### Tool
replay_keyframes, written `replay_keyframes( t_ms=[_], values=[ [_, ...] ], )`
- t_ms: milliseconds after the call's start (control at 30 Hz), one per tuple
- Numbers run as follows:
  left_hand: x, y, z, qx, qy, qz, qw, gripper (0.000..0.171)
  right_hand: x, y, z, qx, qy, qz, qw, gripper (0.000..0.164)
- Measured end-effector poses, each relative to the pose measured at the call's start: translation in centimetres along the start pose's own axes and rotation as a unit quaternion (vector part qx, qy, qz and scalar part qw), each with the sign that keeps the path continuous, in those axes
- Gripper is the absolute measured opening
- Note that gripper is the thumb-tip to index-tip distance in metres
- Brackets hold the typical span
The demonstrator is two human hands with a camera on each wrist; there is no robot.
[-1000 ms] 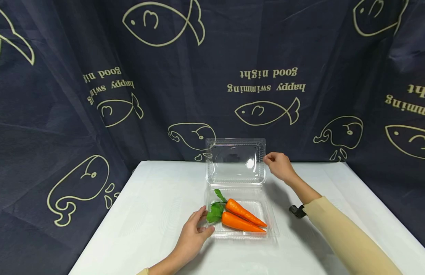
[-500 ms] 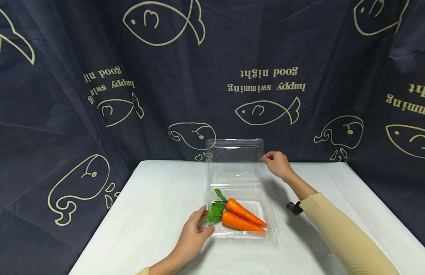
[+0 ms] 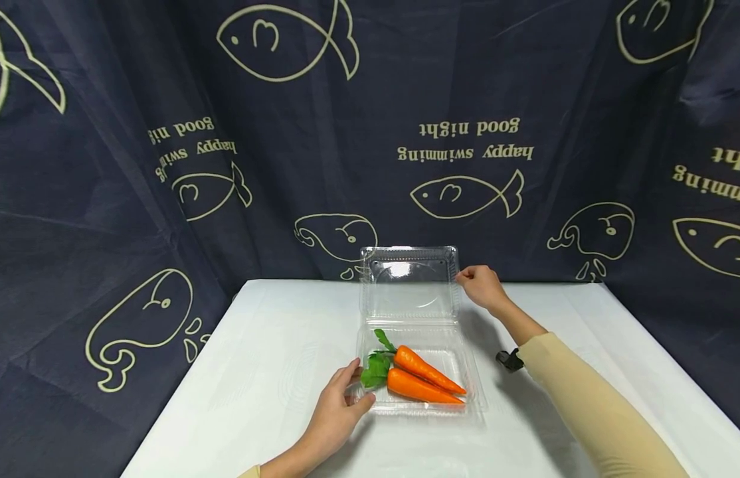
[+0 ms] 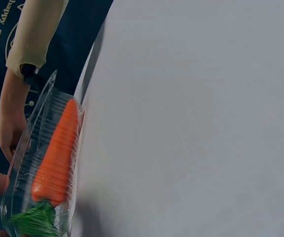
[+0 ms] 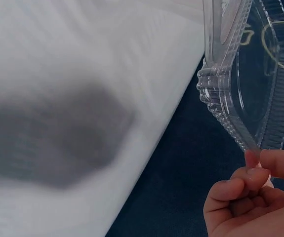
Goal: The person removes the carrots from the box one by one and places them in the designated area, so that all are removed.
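Observation:
A clear plastic clamshell container stands on the white table, its base [image 3: 473, 378] flat and its lid [image 3: 406, 292] raised behind. Two orange carrots with green leaves lie side by side in the base, a rear carrot [image 3: 426, 369] and a front carrot [image 3: 420, 387]. My left hand [image 3: 334, 408] holds the base at its front left corner, thumb at the front and fingers along the left side. With thumb and index finger, my right hand [image 3: 482, 285] pinches the lid's right edge. That pinch shows closely in the right wrist view, where the other fingers [image 5: 223, 190] are curled.
A small black object [image 3: 509, 360] shows at the right sleeve's cuff. Behind the white table [image 3: 274, 358] hangs a dark blue curtain [image 3: 370, 153] with fish and whale prints.
The lid has tipped slightly forward, its top edge now a little lower. My right hand has shifted slightly left with it. The left hand and the carrots stay in place.

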State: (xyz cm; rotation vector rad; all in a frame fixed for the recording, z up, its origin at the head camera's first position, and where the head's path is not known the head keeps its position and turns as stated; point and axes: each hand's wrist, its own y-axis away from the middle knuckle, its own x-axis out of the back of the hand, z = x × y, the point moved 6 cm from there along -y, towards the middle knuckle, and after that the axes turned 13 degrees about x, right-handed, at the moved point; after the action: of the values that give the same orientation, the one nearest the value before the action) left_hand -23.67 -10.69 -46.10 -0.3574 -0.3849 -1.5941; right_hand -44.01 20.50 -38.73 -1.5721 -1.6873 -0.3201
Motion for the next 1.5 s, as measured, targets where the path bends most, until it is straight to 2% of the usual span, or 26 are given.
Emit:
replay_keyframes(
  t_ms=[200,400,833,1067,1300,1400,1500],
  values=[
    [0.0,0.1,0.0,-0.006,-0.006,0.002,1.0000,0.070,-0.3,-0.1,0.4,-0.009,0.000,0.001,1.000,0.026],
    [0.0,0.1,0.0,0.000,-0.008,0.001,1.0000,0.071,-0.8,-0.2,0.9,-0.025,0.003,-0.001,1.000,0.030],
    [0.0,0.3,0.1,-0.014,-0.013,0.008,0.9998,0.070,-1.7,-0.2,2.1,-0.054,-0.015,-0.026,0.998,0.032],
    [-0.1,0.2,0.0,-0.005,-0.019,0.009,0.9998,0.071,-2.3,-0.2,2.7,-0.071,-0.022,-0.033,0.997,0.028],
    [0.1,0.3,0.0,-0.011,-0.023,0.013,0.9996,0.070,-3.1,-0.4,3.2,-0.075,-0.051,-0.050,0.995,0.041],
    [0.1,0.3,-0.1,-0.006,-0.024,0.011,0.9996,0.070,-3.3,-0.4,3.5,-0.076,-0.062,-0.057,0.994,0.041],
    [0.0,0.2,-0.1,-0.002,-0.025,0.009,0.9996,0.070,-3.6,-0.5,4.0,-0.086,-0.076,-0.063,0.991,0.035]
  ],
)
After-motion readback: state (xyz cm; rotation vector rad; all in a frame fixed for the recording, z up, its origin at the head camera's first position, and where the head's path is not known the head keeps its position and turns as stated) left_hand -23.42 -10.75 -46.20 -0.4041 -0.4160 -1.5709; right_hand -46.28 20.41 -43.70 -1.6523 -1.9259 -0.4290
